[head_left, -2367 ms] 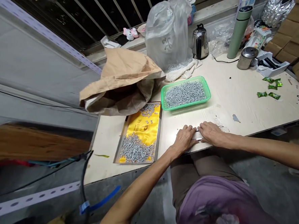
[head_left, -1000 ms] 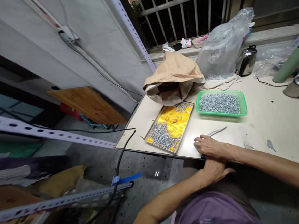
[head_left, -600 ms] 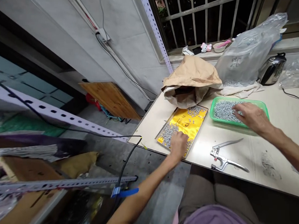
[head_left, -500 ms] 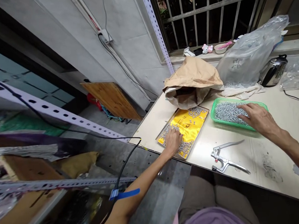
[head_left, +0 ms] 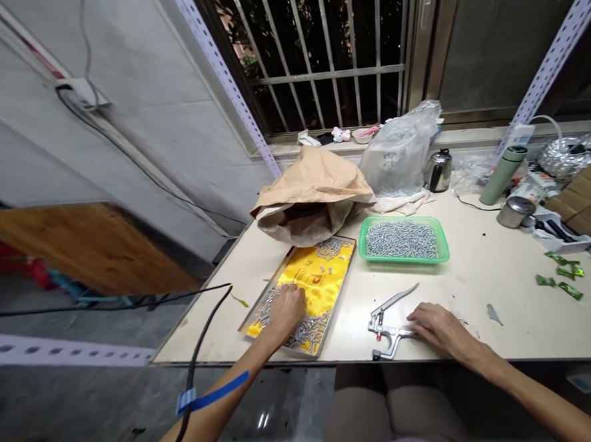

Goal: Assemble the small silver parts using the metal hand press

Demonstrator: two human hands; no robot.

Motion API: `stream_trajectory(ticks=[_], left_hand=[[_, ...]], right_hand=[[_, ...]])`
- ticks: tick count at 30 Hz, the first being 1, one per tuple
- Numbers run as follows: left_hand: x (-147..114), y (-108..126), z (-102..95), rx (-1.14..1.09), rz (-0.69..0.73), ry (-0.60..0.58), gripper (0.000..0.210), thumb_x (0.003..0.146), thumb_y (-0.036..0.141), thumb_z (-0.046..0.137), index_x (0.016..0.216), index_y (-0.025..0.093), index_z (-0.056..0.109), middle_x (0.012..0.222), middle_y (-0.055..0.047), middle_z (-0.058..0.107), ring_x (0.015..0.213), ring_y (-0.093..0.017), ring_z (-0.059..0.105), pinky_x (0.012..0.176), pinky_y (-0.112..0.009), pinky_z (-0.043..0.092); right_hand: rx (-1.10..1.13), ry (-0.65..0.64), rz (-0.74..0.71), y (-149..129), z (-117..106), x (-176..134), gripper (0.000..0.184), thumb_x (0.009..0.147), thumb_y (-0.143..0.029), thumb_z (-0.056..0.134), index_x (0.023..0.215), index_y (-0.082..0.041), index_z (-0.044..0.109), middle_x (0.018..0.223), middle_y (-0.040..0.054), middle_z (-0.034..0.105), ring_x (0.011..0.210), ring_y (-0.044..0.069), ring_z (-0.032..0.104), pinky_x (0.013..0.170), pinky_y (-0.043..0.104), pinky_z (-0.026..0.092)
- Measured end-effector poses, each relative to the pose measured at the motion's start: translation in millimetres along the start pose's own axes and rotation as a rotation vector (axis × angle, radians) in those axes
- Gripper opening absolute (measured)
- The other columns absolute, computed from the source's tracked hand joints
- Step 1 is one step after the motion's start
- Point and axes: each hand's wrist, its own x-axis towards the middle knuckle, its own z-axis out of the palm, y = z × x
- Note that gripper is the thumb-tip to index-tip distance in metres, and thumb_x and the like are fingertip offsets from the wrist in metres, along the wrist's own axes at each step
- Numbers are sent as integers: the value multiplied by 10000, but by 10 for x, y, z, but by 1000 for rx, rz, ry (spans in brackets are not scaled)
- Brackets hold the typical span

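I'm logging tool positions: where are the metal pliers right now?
In the head view, right of centre: the metal pliers lie between the yellow-lined tray and the right hand, which covers part of one handle.

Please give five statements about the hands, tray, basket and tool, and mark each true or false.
1. The left hand is over the shallow tray. True.
2. The right hand is at the metal tool. True.
3. The metal tool lies in the shallow tray. False: it lies on the table.
4. The green basket stands right of the shallow tray. True.
5. The green basket is empty. False: it holds many small metal pieces.
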Motion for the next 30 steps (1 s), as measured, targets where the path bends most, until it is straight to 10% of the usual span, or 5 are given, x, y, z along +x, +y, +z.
stream_trajectory(ticks=[7, 13, 30], left_hand=[[-217, 90, -105, -443, -63, 138, 201, 802, 193, 484, 788, 139, 676, 834, -88, 703, 806, -203, 642, 707, -271, 480], [-586, 824, 58, -1187, -76, -289, 231, 710, 373, 627, 741, 146, 651, 539, 28, 576, 428, -85, 484, 432, -192, 380], [-626, 1209, 271, -1135, -200, -555, 192, 710, 309, 660, 659, 130, 615, 406, 84, 436, 342, -41, 358, 375, -172, 256]], right_hand=[[15, -16, 29, -46, 135, -131, 196, 958, -212, 447, 964, -180, 640, 901, 75, 644, 834, 188, 612, 737, 306, 490], [-112, -20, 33, -105, 266, -89, 129, 925, -216, 528, 979, -169, 635, 943, 89, 616, 844, 203, 558, 735, 312, 448], [-223, 20, 86, -125, 458, -143, 108, 917, -179, 543, 918, -175, 651, 873, 63, 597, 822, 193, 511, 719, 298, 391]])
